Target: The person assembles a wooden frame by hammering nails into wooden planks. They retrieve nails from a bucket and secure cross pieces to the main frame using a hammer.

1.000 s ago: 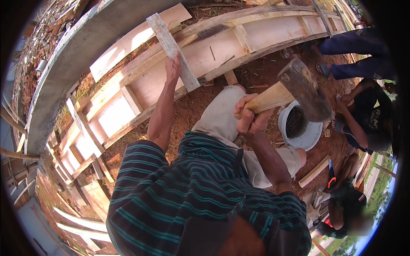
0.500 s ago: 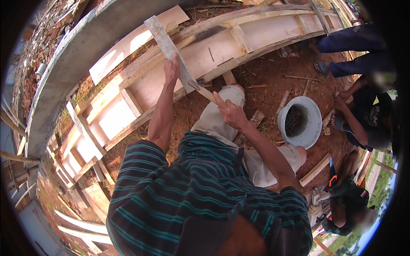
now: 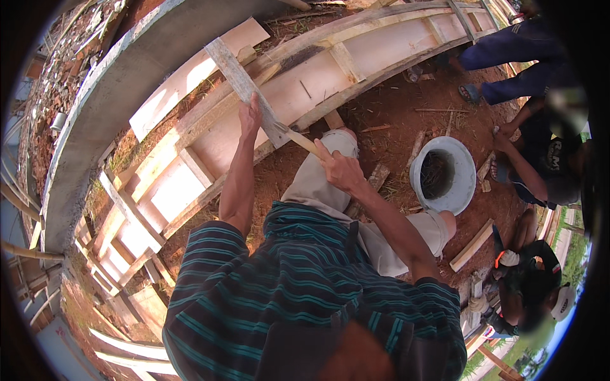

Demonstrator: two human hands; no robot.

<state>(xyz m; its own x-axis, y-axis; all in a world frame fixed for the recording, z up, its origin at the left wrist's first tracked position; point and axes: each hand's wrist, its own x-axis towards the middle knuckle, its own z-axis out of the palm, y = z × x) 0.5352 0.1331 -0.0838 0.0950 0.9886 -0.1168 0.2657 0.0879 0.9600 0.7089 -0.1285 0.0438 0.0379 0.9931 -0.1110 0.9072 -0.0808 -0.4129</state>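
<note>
My left hand [image 3: 250,115] is closed round the edge of a short grey weathered plank [image 3: 232,71]. The plank lies across a long curved wooden form [image 3: 318,80], its near end sticking out past the form's edge. In my right hand [image 3: 343,168] is a hammer [image 3: 304,141], gripped by its pale wooden handle. The hammer's metal head rests against or right by the plank's near end; exact contact is too small to tell.
A pale bucket [image 3: 469,179] with dark thin pieces inside stands right of my knees. A curved concrete wall [image 3: 75,127] runs along the left. Co-workers crouch and stand at right, one gloved hand [image 3: 509,258] at an orange-handled saw [image 3: 498,254]. Wood scraps [image 3: 471,246] litter the soil.
My view has shifted slightly; both hands keep their grips, and the hammer head stays at the plank's end. At lower right, a co-worker's gloved hand has come to the saw handle.
</note>
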